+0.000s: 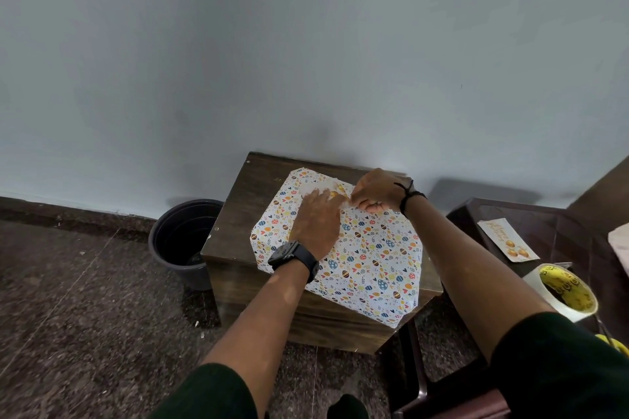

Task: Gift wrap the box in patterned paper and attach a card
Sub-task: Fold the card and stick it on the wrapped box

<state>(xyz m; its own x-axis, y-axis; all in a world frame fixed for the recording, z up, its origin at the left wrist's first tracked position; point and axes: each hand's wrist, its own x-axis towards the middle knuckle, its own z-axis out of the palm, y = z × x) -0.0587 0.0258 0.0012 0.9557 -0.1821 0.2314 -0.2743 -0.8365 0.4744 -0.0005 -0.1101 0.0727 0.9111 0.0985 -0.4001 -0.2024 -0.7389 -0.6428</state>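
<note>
Nearest the camera, two forearms in dark green sleeves reach forward over a speckled dark floor (85, 299). To the right, close by, a roll of tape (563, 292) with a yellow printed core lies on a dark brown plastic stool (558, 224), and farther back on the same stool lies a small card (507, 240) with yellow figures printed on it. Ahead stands a dark wooden desk (238, 214), and on its top sits the box (367, 262), fully covered in white patterned paper printed with coloured eggs and hearts; the box's near corner overhangs the desk's front edge. The left hand (318, 219), with a black watch on its wrist, lies flat on the box's top, fingers straight and pressing down toward the far edge. Just beyond and to the right of it, the right hand (376, 192), a black thread band on its wrist, has its fingers curled at the far edge of the box, where it seems to pinch a small yellow-printed piece against the paper; what that piece is cannot be told. On the floor left of the desk stands a black bucket (180, 238). Behind everything rises a plain pale blue wall (306, 44).
</note>
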